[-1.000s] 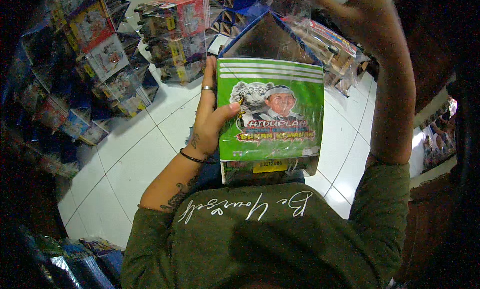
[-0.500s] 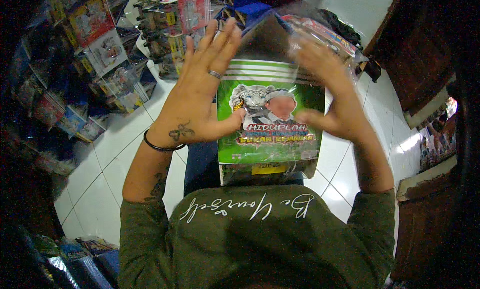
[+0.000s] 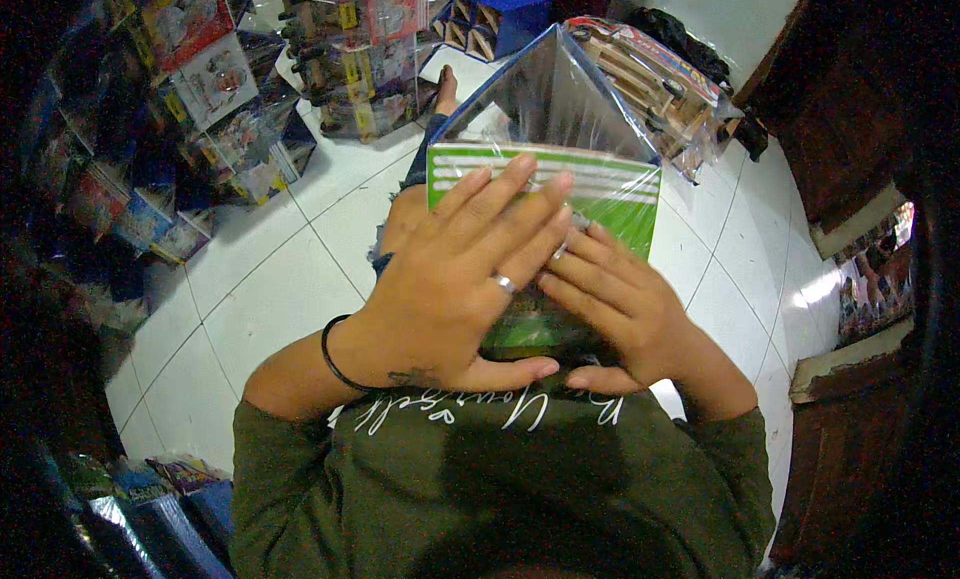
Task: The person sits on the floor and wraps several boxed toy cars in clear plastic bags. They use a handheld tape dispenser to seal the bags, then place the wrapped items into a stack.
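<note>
A plastic-wrapped box-shaped item (image 3: 640, 214) rests over my lap, its visible face green with white stripes near the far edge. Beyond the stripes, clear plastic (image 3: 550, 99) covers a dark, pointed section with blue edges. My left hand (image 3: 460, 264) lies across the wrapped face, fingers stretched out, with a ring on one finger. My right hand (image 3: 610, 299) presses flat on the near right part, its fingertips close beside the left fingers. Between them the hands hide most of the printed picture. Neither hand grips anything.
Stacks of plastic-wrapped printed items (image 3: 215, 99) stand at the left, with another wrapped stack (image 3: 365, 69) further ahead. Blue boxes (image 3: 500, 24) sit at the far side. A wrapped wooden toy truck (image 3: 650, 79) lies far right. Dark wooden furniture (image 3: 845, 439) borders the right.
Both hands have come down toward me from the far edge onto the near part of the printed face, fingers now closer together. The plastic over the far section looks tauter.
</note>
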The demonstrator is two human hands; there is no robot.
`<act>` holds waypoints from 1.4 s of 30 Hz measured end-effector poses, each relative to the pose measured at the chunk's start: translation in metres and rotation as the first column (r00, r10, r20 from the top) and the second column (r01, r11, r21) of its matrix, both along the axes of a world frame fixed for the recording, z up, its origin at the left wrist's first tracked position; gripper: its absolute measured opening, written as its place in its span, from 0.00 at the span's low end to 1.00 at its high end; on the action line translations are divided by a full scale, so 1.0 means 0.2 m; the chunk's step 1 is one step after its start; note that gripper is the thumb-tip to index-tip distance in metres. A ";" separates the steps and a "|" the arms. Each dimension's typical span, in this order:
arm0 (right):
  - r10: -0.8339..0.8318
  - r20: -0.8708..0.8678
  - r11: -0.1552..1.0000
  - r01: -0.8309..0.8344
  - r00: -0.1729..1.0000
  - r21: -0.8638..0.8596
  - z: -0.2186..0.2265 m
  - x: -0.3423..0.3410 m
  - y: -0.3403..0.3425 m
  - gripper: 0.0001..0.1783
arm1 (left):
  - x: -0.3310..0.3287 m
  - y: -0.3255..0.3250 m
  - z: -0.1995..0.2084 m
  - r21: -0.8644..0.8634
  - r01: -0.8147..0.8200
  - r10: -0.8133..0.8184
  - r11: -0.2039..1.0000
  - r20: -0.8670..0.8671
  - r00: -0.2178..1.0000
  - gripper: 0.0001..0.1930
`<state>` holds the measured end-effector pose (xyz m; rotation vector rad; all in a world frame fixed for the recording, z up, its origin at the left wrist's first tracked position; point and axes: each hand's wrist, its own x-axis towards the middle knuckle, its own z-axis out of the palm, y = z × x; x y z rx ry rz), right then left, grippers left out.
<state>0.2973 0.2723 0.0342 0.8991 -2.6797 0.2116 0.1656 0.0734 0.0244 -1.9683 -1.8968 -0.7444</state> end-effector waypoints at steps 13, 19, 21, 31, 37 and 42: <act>-0.183 -0.104 0.978 0.170 0.978 -0.120 -0.03 -0.06 -0.09 0.46 | -0.10 0.09 0.06 0.144 -0.146 0.168 0.979 -0.153 0.974 0.48; -0.083 -0.132 0.851 0.001 0.988 -0.526 -0.23 0.06 0.19 0.29 | 0.04 0.10 0.03 -0.098 -0.034 0.034 0.995 -0.001 0.999 0.53; -0.607 -0.312 0.534 0.085 0.731 -0.841 -0.49 0.11 0.39 0.20 | 0.11 0.08 -0.01 -0.154 -0.089 0.083 0.984 -0.047 0.995 0.54; -0.413 0.889 -0.473 0.789 0.195 -0.393 -2.22 0.29 1.12 0.41 | 0.17 0.13 -0.12 -0.083 -0.266 0.250 0.960 -0.162 0.955 0.54; -0.372 0.375 -0.562 0.116 0.849 -0.819 -1.42 -0.05 1.29 0.31 | -0.12 0.32 0.02 0.005 -0.216 0.214 0.976 -0.150 0.965 0.53; -0.673 -0.311 0.321 -0.115 0.671 -0.940 0.01 -0.28 0.98 0.22 | -0.18 0.37 0.01 0.034 -0.214 0.216 0.976 -0.197 0.956 0.52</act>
